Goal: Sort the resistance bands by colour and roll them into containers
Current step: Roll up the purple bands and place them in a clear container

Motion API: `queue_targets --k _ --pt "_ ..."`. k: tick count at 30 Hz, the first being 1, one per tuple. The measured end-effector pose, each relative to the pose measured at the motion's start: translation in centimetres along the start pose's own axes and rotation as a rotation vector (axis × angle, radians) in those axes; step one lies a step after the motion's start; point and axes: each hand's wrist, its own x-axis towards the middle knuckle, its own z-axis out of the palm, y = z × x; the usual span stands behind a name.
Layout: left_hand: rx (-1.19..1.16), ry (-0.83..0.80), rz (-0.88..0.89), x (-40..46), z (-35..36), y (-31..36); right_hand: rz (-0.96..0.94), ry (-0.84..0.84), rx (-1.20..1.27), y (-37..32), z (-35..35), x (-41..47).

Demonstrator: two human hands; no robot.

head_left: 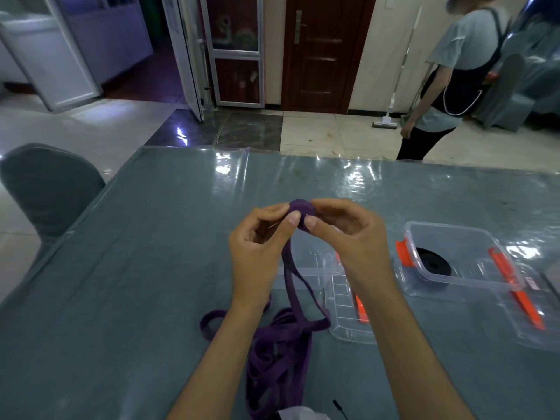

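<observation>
Grey-green table, left hand and right hand raised, pinching purple band roll

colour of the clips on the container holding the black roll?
Orange clips, clearest in the head view.

Two hands are seen, the left hand and the right hand. One purple band is counted, partly wound into one roll. Two clear boxes are counted: one with one black roll inside, and another behind the hands. Two lids are seen. One chair and one other person are seen.
</observation>
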Motion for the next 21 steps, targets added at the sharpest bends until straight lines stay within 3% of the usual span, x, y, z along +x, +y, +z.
queue_targets --k 4,8,12,18,21 --pt "0.001 -0.080 -0.069 0.7 -0.1 0.6 0.021 -0.001 0.121 0.3 0.0 -0.1" --pt "0.129 -0.170 -0.002 1.1 -0.8 0.8 0.086 -0.045 0.046 -0.2 -0.8 0.3" --pt "0.142 -0.186 -0.001 1.0 -0.7 1.1 0.011 -0.032 -0.007 -0.9 -0.9 0.8" --pt "0.142 -0.280 0.029 2.2 -1.2 2.1 0.070 -0.056 0.151 -0.7 -0.3 0.5" --pt "0.157 -0.225 0.031 2.1 -0.9 2.9 0.048 -0.059 0.104 -1.5 -0.6 1.1"
